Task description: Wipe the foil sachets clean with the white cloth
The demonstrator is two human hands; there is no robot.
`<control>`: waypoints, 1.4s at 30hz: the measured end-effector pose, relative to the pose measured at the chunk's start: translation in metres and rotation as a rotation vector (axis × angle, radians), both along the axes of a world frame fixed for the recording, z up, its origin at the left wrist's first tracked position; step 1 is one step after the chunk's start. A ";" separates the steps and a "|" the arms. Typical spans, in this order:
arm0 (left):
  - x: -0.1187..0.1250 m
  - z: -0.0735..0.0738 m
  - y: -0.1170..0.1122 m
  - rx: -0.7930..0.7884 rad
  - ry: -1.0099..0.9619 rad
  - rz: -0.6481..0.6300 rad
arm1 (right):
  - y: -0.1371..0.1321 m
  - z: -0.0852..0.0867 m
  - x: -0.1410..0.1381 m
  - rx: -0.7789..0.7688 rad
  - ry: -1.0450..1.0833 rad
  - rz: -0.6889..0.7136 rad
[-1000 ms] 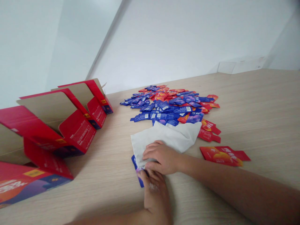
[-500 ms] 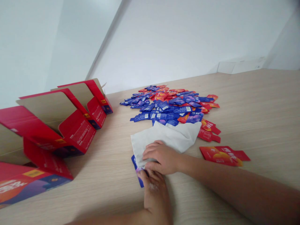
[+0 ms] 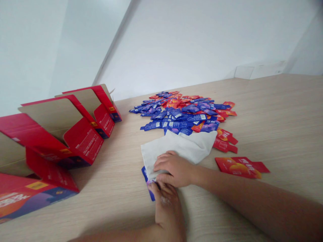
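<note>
Tbh the white cloth (image 3: 186,146) on the table (image 3: 113,188), probably light and floppy, is best pinched by a corner; it's touched by the right hand (image 3: 174,169), the blue packet (image 3: 151,195) under its edge by the left hand (image 3: 165,198), actual grip can't be told.

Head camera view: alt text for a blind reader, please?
A person's right hand rests on a white fabric cloth partly covering a blue packet, which the left hand touches, on a pale wood-grain table. Blue and red packets lie heaped beyond; open red cardboard boxes stand at left.
</note>
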State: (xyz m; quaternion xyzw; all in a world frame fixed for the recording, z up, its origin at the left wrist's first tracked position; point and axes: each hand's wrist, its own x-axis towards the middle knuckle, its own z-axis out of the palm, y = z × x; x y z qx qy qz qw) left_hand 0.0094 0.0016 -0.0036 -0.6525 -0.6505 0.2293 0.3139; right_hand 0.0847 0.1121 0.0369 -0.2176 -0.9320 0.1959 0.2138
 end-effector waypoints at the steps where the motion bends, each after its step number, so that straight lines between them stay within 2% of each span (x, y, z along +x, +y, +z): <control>1: 0.000 -0.002 0.000 0.001 0.009 0.003 | 0.000 0.000 0.000 0.002 0.001 0.000; 8: -0.001 0.001 0.001 -0.024 0.035 -0.003 | 0.000 0.000 0.000 0.000 0.001 0.002; 13: -0.001 -0.006 0.002 0.016 0.007 0.005 | 0.000 0.000 0.000 0.000 0.000 -0.002; 15: -0.002 -0.005 0.001 0.026 0.010 0.005 | 0.000 0.000 0.000 0.004 0.004 -0.002; 17: -0.003 0.002 0.001 0.013 0.015 -0.013 | 0.000 0.000 0.000 0.005 0.004 -0.002; 18: -0.004 0.007 0.001 -0.020 0.005 -0.098 | -0.001 0.000 0.000 0.005 0.001 -0.002; 21: -0.004 0.021 0.000 -0.075 -0.015 -0.082 | -0.001 0.001 0.000 0.003 -0.005 -0.004; 24: -0.004 0.027 0.000 -0.077 -0.018 -0.078 | -0.001 0.002 0.000 0.004 -0.005 -0.005; 29: -0.005 0.016 0.000 -0.035 0.045 -0.098 | -0.001 0.001 0.000 0.003 0.007 -0.003; 33: -0.006 0.004 -0.001 0.020 0.097 -0.031 | -0.001 0.000 0.000 0.004 0.009 0.003; 34: -0.008 0.002 -0.001 0.027 0.109 -0.063 | -0.001 0.000 0.000 0.005 0.009 0.004; 38: -0.012 0.001 -0.002 0.065 0.138 -0.175 | -0.001 0.000 0.000 0.003 0.013 0.005; 42: -0.008 0.004 -0.001 0.034 0.114 -0.086 | -0.001 0.001 0.000 0.003 0.014 -0.001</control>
